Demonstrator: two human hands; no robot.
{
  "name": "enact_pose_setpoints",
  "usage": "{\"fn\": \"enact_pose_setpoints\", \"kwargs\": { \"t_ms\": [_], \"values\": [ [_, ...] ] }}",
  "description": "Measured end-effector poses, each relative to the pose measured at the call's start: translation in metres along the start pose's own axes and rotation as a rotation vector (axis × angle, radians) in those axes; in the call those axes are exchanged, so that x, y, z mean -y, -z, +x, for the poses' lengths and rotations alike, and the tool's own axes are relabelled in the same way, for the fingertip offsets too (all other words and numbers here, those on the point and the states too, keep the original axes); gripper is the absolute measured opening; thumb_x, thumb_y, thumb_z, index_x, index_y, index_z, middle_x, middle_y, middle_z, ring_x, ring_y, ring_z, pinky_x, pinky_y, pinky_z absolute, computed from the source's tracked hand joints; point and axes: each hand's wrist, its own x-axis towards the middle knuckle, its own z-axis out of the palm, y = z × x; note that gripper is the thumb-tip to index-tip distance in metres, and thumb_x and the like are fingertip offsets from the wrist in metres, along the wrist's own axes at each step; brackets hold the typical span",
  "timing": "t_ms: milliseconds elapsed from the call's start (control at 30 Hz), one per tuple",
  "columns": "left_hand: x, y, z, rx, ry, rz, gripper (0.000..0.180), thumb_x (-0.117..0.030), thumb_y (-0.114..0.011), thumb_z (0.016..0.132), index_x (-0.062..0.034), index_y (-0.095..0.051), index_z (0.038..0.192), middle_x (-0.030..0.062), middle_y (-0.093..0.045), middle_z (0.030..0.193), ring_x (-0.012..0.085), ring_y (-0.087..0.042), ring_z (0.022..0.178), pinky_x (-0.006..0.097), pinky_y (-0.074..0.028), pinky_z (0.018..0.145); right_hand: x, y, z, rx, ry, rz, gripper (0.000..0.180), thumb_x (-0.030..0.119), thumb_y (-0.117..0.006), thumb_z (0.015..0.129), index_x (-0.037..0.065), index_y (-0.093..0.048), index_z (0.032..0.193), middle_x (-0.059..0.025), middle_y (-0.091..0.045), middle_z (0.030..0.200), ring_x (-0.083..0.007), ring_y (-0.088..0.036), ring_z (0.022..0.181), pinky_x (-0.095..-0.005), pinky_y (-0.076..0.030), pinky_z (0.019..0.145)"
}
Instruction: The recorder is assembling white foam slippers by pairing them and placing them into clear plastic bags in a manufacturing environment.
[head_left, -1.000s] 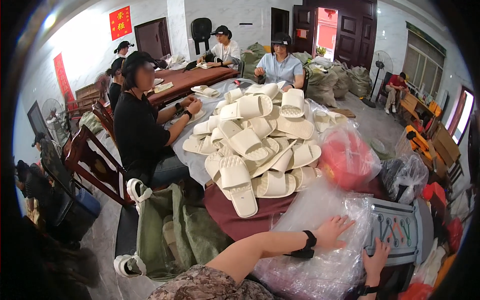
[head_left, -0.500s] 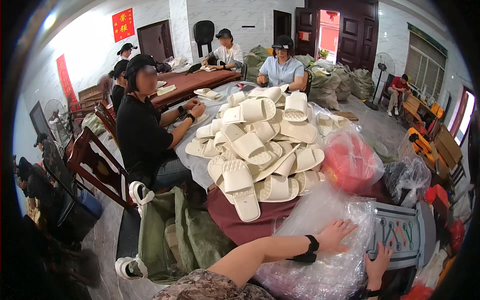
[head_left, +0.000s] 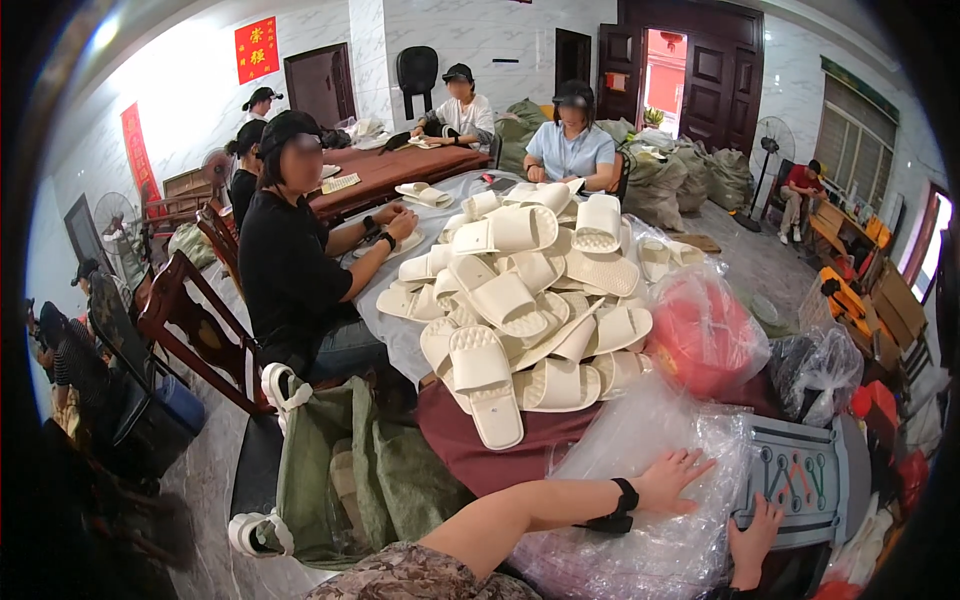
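Left hand (head_left: 672, 482) spread flat, palm down, on the clear plastic bags (head_left: 660, 470) at 6 o'clock on the bench (head_left: 470, 455). Right hand (head_left: 752, 540) at 5 o'clock, fingers loosely open against the grey panel (head_left: 805, 480) just beside the bags. Heap of cream slippers (head_left: 530, 300) at 12 o'clock, red bagged bundle (head_left: 700, 335) at 2.

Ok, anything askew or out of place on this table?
Mostly the cream slippers: a loose, unpaired heap, one jutting past the table edge. Left hand rests flat on a crinkled clear plastic bag. Nothing looks damaged.
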Motion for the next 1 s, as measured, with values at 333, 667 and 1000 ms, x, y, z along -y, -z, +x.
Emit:
{"fn": "enact_pose_setpoints", "kwargs": {
  "t_ms": [333,667,1000],
  "values": [
    [0.0,0.0,0.0,0.0,0.01,-0.027,0.096,-0.05,-0.064,0.082,-0.0085,-0.019,0.156,0.0297,-0.035,0.149,0.0438,-0.043,0.125,0.05,-0.035,0.106,0.019,-0.008,0.006,0.102,-0.171,-0.231,0.095,0.024,-0.087,0.06,0.002,-0.042,0.141,-0.0164,-0.051,0.125,-0.0386,-0.039,0.129,-0.0494,-0.038,0.104],
    [-0.004,0.008,0.001,0.078,0.031,0.014,0.094,-0.055,-0.058,0.087,-0.0102,-0.016,0.157,0.029,-0.032,0.151,0.0444,-0.04,0.129,0.051,-0.033,0.107,-0.002,-0.007,0.01,0.07,-0.058,-0.126,0.082,0.024,-0.078,0.063,-0.005,-0.051,0.135,-0.0185,-0.055,0.117,-0.0408,-0.04,0.13,-0.0515,-0.034,0.109],
    [-0.003,0.011,-0.001,0.071,0.066,0.02,0.094,-0.053,-0.061,0.084,-0.0116,-0.018,0.157,0.0285,-0.031,0.152,0.0445,-0.04,0.129,0.052,-0.034,0.107,0.003,-0.002,0.01,0.012,-0.029,-0.004,0.076,0.022,-0.077,0.059,-0.005,-0.057,0.127,-0.0191,-0.056,0.112,-0.041,-0.044,0.123,-0.0511,-0.037,0.105]
  ]
}}
